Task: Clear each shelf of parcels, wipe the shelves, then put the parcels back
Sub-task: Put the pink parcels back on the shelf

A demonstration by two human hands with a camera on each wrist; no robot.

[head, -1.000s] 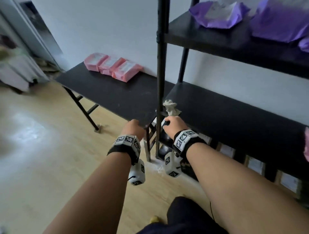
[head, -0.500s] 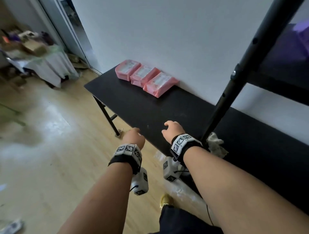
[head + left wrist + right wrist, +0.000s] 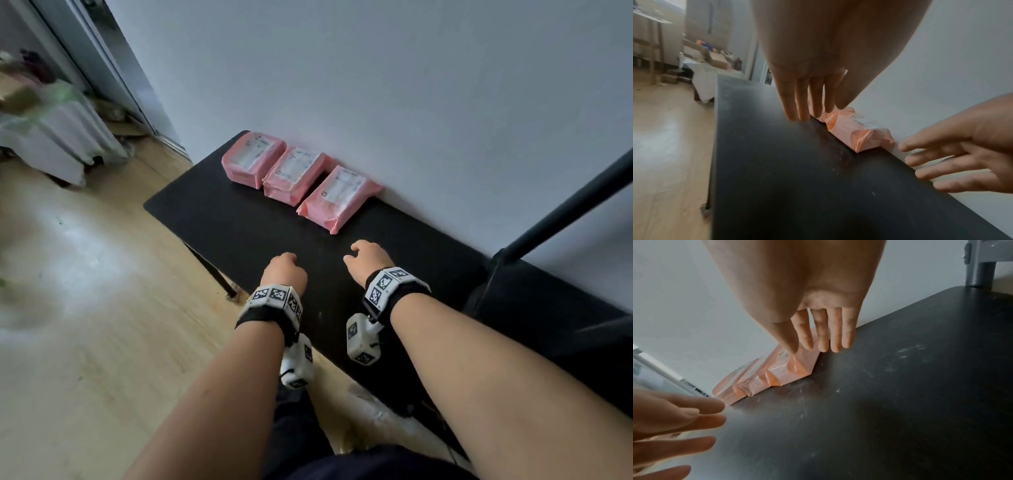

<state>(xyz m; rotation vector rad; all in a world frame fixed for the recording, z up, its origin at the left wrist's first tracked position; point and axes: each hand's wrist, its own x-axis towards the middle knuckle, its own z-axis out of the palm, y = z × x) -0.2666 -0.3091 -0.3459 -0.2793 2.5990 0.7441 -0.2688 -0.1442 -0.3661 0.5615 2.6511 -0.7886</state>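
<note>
Three pink parcels lie in a row on a low black table (image 3: 239,222), against the white wall: the left parcel (image 3: 253,157), the middle parcel (image 3: 294,174) and the nearest parcel (image 3: 339,195). My left hand (image 3: 284,270) and right hand (image 3: 366,257) hover over the table just short of the nearest parcel. Neither hand holds anything. The left wrist view has the left hand (image 3: 805,104) with straight fingers pointing at the nearest parcel (image 3: 857,134). In the right wrist view the right hand (image 3: 826,337) reaches with straight fingers over the parcels (image 3: 793,369).
The shelf's black upright post (image 3: 565,212) rises at the right, with a dark shelf board (image 3: 548,325) below it. Wooden floor (image 3: 85,308) lies to the left of the table. A cloth-covered, cluttered stand (image 3: 51,130) sits by a doorway at the far left.
The view has swung left from the shelf to the low table. Both hands left the shelf post and moved forward toward the pink parcels. The white cloth has gone out of view.
</note>
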